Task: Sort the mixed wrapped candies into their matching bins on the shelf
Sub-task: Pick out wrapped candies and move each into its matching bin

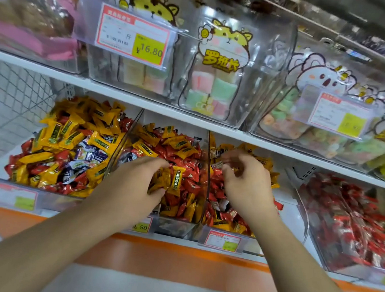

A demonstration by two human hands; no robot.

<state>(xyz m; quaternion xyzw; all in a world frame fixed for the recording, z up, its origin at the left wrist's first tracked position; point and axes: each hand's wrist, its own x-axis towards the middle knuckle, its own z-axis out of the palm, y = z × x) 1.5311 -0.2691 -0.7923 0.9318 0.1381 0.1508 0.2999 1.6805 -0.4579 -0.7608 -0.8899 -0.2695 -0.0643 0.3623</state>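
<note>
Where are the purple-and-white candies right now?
In the head view, the purple-and-white candies lie in the leftmost lower bin, among yellow and red wrappers, just left of the clear divider and the left hand.

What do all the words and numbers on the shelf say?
"¥16.80": yellow patch of the upper price tag.
"罗班长": hamster sticker on a clear bin.
"90": price tag below the middle candy bin, its start hidden by an arm.
Other price tags and candy wrappers: too blurred to read.
</note>
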